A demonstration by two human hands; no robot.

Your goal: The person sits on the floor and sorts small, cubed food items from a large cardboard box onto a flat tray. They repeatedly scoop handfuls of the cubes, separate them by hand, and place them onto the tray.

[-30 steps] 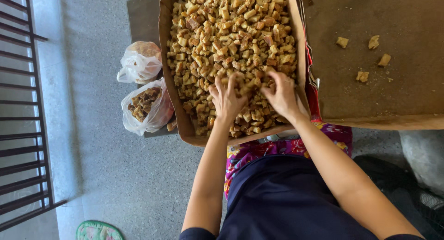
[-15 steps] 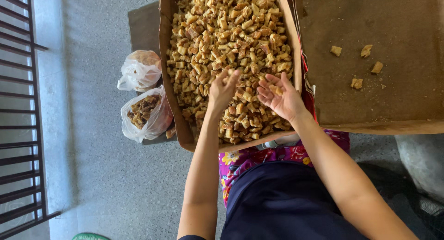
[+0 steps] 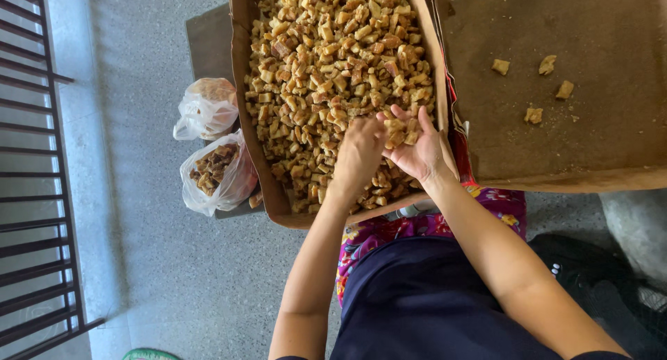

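Head view looked straight down at a big cardboard box (image 3: 240,89) packed nearly to its walls with golden-brown fried chunks (image 3: 326,47). A second box (image 3: 590,181), mostly bare, sat against the first one's right wall, with just four loose pieces (image 3: 549,65) up near its far end. Off the left wall of the full box, two clear plastic bags sat on the grey floor (image 3: 146,263): the nearer bag (image 3: 215,172) had dark chunks in it, and the farther bag (image 3: 206,109) was too bunched up to tell what was inside, maybe the same stuff. A black metal railing (image 3: 35,193) ran along the floor's left edge.

Both hands were over the near right corner of the full box, so they hid the heap underneath. The right hand (image 3: 417,152) was palm-up, fingers spread and lightly cupped, with a small handful of chunks (image 3: 403,129) resting on it. The left hand (image 3: 358,155) was pressed right up against it, knuckles up and fingers curled in toward that handful, touching the pieces; whether it actually pinched one, I couldn't tell. A floral cloth (image 3: 424,228) showed just below the box's near edge.
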